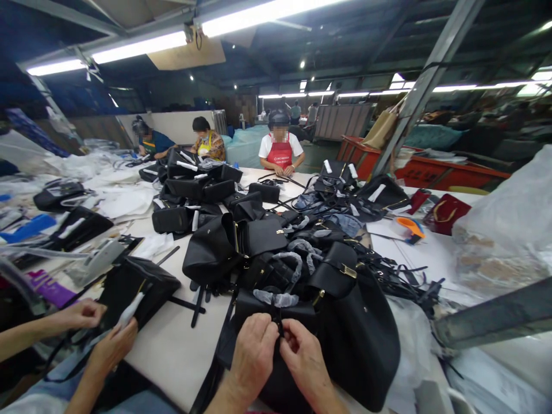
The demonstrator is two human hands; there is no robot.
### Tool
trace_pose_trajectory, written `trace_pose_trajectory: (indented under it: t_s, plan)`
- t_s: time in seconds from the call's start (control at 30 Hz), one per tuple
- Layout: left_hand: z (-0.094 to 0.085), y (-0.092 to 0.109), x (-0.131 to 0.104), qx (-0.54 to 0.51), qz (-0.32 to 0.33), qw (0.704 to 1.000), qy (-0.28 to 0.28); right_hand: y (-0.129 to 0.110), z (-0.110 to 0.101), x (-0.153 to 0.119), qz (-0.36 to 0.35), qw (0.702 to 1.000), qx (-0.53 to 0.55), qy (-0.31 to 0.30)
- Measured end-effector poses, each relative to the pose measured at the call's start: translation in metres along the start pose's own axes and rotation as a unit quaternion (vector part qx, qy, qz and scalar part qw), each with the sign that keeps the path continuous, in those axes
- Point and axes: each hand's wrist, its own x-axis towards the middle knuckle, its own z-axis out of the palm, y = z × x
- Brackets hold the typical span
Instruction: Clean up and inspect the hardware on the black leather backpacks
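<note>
Left hand point(252, 356): lower centre of frame, fingers pinched closed on a small black fitting atop the black bag point(357, 345).
Right hand point(304, 359): touching the left, pinching the same spot.
Handling note: best kept close and steady, bag flat on the counter point(181, 351).
Behind: heap of black bags point(241, 230), loose straps point(397, 276) crowding the upper edge.
Lower left: a co-worker's hands point(97, 333) on another bag point(133, 287).
Far side: seated person in red apron point(281, 152).
</note>
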Motion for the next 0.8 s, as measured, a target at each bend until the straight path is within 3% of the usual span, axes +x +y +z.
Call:
trace_pose_trajectory:
  t_s: [0.1,0.23,0.3,0.4,0.47,0.53,0.6,0.7,0.8]
  plan:
    - [0.006,0.002,0.007,-0.011,-0.039,0.999,0.013,0.003,0.004,-0.004,-0.023,0.997,-0.065,0.025]
    - [0.008,0.004,0.019,-0.087,-0.204,0.975,0.000,-0.002,0.009,-0.009,-0.048,0.995,-0.084,0.037]
    - [0.006,0.003,0.021,-0.116,-0.253,0.960,-0.011,-0.005,0.010,-0.012,-0.080,0.993,-0.082,0.030]
    - [0.000,-0.004,0.016,-0.119,-0.179,0.976,-0.034,-0.007,0.007,-0.014,-0.069,0.997,-0.041,0.001]
    - [-0.004,-0.011,0.012,-0.106,-0.087,0.989,-0.054,-0.008,0.004,-0.016,0.008,0.998,0.043,-0.044]
    - [-0.007,-0.018,0.011,-0.090,-0.034,0.993,-0.070,-0.011,0.003,-0.018,0.090,0.978,0.159,-0.105]
    - [-0.009,-0.021,0.015,-0.079,-0.054,0.993,-0.063,-0.017,0.004,-0.022,0.136,0.941,0.254,-0.179]
    - [-0.008,-0.020,0.026,-0.113,-0.140,0.983,-0.040,-0.025,0.008,-0.027,0.156,0.899,0.296,-0.284]
    - [-0.011,-0.018,0.027,-0.211,-0.225,0.948,-0.077,-0.021,0.011,-0.028,0.174,0.887,0.295,-0.309]
